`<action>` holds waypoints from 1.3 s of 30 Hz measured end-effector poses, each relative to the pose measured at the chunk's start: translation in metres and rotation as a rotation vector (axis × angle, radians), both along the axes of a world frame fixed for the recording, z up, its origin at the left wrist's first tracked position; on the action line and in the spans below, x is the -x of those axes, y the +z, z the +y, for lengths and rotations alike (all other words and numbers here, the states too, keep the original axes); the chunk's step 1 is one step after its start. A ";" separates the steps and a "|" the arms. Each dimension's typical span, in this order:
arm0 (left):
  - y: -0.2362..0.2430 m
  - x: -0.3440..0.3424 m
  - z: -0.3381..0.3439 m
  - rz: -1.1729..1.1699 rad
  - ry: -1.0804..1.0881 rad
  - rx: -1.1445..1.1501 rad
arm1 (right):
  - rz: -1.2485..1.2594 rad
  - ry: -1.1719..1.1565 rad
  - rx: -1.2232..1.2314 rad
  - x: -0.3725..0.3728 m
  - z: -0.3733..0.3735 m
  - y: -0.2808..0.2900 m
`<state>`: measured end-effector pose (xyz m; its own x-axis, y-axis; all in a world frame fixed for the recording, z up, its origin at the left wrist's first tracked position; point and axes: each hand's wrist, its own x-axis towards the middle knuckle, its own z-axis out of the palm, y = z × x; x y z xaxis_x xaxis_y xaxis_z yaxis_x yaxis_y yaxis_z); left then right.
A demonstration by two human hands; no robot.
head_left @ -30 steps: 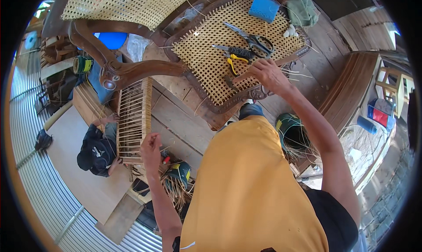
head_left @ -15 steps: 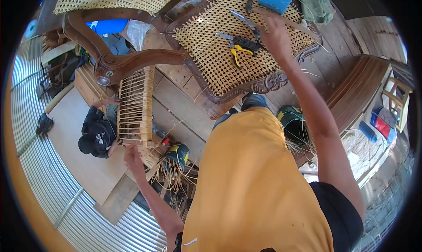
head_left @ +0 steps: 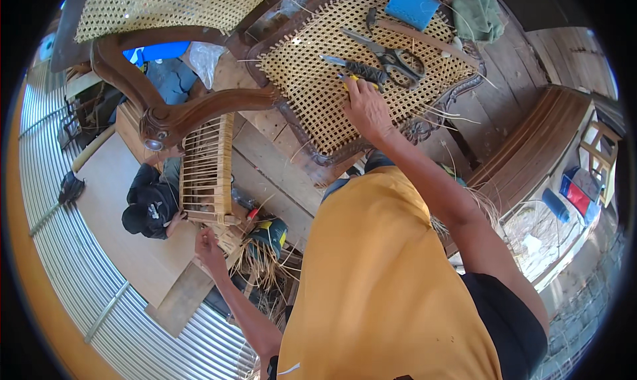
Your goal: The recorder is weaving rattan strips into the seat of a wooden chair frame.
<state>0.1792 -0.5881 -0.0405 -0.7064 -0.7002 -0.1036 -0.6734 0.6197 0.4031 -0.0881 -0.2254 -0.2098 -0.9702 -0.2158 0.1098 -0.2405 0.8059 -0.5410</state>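
Note:
The woven cane seat of a carved wooden chair lies in front of me with tools on it. My right hand rests over the seat, its fingers closed on yellow-handled pliers, which it mostly hides. Just beyond the fingers are a pointed tool with a black-wrapped handle and black-handled scissors. A hammer with a long wooden handle lies farther back. Low on the left, my left hand hangs in the air with curled fingers; whether anything thin is in them is too small to see.
A blue block-shaped item and a green cloth lie at the seat's far edge. The curved wooden armrest juts left. Another person sits by a strand-wrapped frame. A dark bucket of cane strands stands nearby.
My right hand has moved left and nearer, from the scissors to the yellow-handled pliers. The scissors now lie free on the seat. My left hand has shifted slightly.

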 end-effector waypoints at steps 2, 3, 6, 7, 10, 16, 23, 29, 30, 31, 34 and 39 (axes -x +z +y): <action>-0.005 0.001 0.003 -0.024 -0.011 -0.041 | -0.013 0.006 0.074 0.000 -0.001 -0.001; -0.006 0.002 0.005 0.016 -0.037 -0.019 | -0.015 0.012 0.174 0.002 0.001 0.000; -0.003 0.000 0.012 -0.023 -0.030 -0.019 | 0.096 0.030 0.328 0.019 0.014 0.006; -0.001 -0.001 0.015 -0.035 0.007 -0.019 | 0.181 -0.014 0.331 0.033 0.020 0.009; 0.007 -0.008 0.016 -0.064 0.003 0.040 | 0.224 -0.140 0.179 0.085 0.035 0.013; 0.069 -0.032 -0.043 -0.125 -0.109 0.365 | 0.415 -0.022 -0.022 0.122 0.033 -0.001; 0.233 0.014 -0.104 -0.213 0.190 1.265 | 0.239 0.116 -0.140 0.050 0.004 -0.027; 0.143 0.128 -0.115 -0.097 -0.391 0.860 | 0.195 -0.005 -0.065 0.037 0.013 -0.030; 0.104 0.147 -0.116 -0.094 -0.536 0.633 | 0.267 -0.029 -0.030 0.032 0.014 -0.026; 0.065 0.168 -0.115 -0.158 -0.665 0.504 | 0.180 -0.017 -0.007 0.029 0.015 -0.021; -0.025 0.235 -0.099 -0.212 -0.909 0.594 | 0.174 -0.067 0.070 0.014 0.013 -0.001; -0.078 0.344 -0.027 -0.158 -1.035 -0.350 | -0.168 -0.347 0.434 -0.024 -0.014 0.023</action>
